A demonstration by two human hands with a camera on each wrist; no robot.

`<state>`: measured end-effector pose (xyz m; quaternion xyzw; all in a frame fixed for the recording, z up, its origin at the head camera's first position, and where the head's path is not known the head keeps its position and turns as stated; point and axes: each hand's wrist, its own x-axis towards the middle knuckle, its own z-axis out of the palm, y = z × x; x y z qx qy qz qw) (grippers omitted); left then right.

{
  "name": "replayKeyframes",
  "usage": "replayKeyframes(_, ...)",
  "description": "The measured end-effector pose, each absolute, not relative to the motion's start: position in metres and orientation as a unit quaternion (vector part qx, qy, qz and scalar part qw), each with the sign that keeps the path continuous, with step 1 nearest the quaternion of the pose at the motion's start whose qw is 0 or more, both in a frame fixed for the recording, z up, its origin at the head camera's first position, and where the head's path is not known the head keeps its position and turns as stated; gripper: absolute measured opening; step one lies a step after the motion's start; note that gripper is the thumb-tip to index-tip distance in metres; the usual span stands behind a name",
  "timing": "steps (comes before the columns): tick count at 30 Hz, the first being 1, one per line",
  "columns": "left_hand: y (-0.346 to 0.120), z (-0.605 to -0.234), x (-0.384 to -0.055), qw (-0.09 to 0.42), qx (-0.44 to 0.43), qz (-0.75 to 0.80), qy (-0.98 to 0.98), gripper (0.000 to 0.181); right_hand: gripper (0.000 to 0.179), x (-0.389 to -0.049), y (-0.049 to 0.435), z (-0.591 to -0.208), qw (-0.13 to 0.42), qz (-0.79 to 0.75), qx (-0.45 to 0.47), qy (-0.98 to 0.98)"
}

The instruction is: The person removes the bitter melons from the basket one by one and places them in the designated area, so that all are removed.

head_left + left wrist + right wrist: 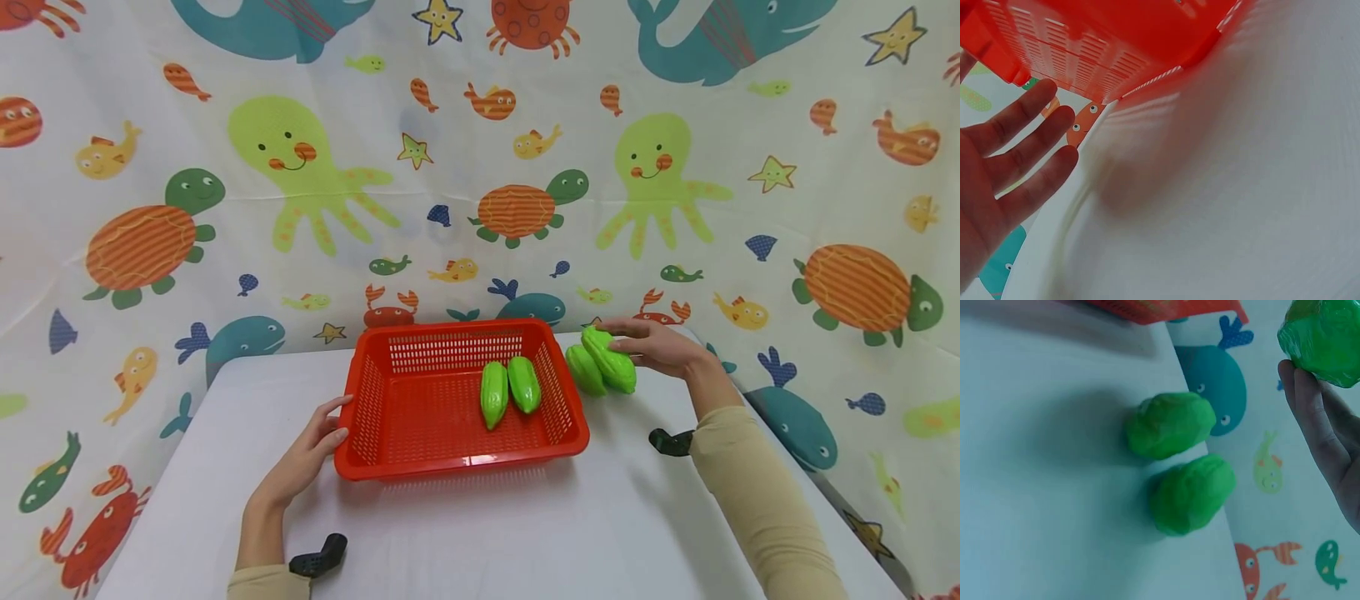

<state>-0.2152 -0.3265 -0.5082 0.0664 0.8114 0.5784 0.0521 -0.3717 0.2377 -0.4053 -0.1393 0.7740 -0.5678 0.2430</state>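
My right hand (660,346) holds a ridged, pale green elongated fruit (609,360) just right of the red basket (465,467). In the right wrist view that fruit (1325,340) is at the fingertips, raised off the table. Two more such fruits, one nearer the basket (1171,425) and one beside it (1192,494), lie on the table below. Inside the basket, on its right side, lie two green fruits, a left one (493,393) and a right one (524,384). At the basket's left rim, my left hand (303,454) has its fingertips against the edge; its other fingers (1032,150) are spread out.
A white-covered table (480,533) carries the basket. Behind it hangs a cloth (465,275) printed with sea animals, close to the table's far edge. A black wrist device sits at each wrist, left (318,557) and right (670,442).
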Motion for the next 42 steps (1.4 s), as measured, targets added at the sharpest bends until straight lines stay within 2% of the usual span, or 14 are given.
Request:
replayKeyframes(16, -0.326, -0.508, -0.215, 0.054, 0.063, 0.578, 0.812, 0.060, 0.051, -0.363, 0.283, -0.428, 0.225, -0.587, -0.130, 0.767)
replayKeyframes(28, -0.327, -0.508, -0.216, 0.055, 0.067, 0.579, 0.811, 0.059, 0.054, -0.368, 0.309, -0.444, 0.213, -0.602, -0.112, 0.762)
replayKeyframes(42, -0.330, -0.509, -0.217, 0.055, 0.074, 0.576, 0.813, 0.059, 0.059, -0.377, 0.316, -0.461, 0.215, -0.606, -0.073, 0.762)
